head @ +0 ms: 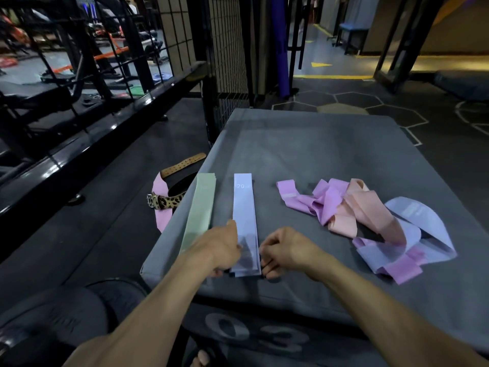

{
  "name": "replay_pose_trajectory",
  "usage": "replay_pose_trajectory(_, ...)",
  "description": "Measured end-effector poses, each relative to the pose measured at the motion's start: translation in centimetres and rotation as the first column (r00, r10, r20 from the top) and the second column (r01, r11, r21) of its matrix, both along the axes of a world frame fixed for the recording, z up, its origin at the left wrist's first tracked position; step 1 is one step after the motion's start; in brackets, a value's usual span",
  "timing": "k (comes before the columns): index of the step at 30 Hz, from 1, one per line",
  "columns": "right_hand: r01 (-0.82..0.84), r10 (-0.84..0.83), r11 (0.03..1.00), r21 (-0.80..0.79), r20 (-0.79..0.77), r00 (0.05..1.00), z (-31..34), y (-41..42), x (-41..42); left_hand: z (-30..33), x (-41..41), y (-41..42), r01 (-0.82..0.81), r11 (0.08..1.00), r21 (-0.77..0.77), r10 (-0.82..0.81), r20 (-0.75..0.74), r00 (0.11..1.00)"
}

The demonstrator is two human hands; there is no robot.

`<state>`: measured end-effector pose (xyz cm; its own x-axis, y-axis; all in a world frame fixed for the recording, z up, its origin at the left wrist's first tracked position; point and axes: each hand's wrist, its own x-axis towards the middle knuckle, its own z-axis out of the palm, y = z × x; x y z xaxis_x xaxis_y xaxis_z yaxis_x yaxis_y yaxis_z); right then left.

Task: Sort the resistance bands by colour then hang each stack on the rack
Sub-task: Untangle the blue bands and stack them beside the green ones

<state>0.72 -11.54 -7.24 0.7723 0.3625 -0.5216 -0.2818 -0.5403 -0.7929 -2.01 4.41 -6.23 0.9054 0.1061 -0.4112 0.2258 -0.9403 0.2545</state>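
Head view, both hands [221, 246] [284, 250] gripping lavender stack [244, 223]

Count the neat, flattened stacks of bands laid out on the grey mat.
2. The green stack lies at the mat's left edge; the lavender stack lies just right of it, both hands at its near end. How many bands each stack holds cannot be told.
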Motion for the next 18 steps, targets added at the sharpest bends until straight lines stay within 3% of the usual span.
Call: replay_pose_trajectory(18, -0.052, 0.054, 0.997, -0.058, 0.041, 0.998, 0.39, -0.39, -0.07, -0.21, -0.43, 0.90, 0.122, 0.979, -0.166, -0.134, -0.061, 0.989)
